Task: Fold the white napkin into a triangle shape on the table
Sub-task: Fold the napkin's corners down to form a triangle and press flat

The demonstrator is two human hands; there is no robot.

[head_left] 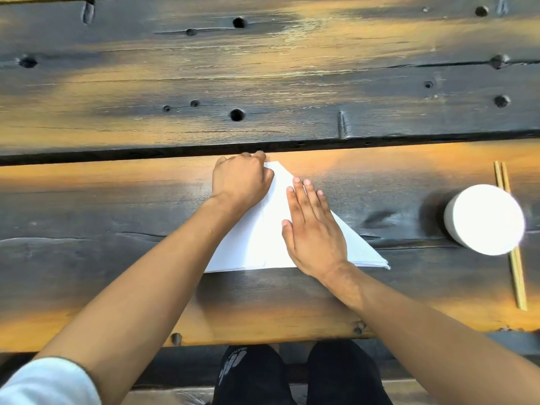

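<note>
The white napkin (pixel 257 238) lies on the dark wooden table (pixel 117 217) as a triangle, its tip pointing away from me and its long edge toward me. My left hand (pixel 241 178) is curled at the napkin's far tip, fingers closed on the top corner. Flat on the right half of the triangle rests my right hand (pixel 314 229), fingers straight and together, pressing the paper down. Part of the napkin's left edge is hidden under my left wrist.
A white cup (pixel 485 219) stands at the right, on top of a pair of wooden chopsticks (pixel 515 276) that lie lengthwise. A wide dark gap (pixel 146 154) runs across the planks just beyond the napkin. My knees show under the near table edge.
</note>
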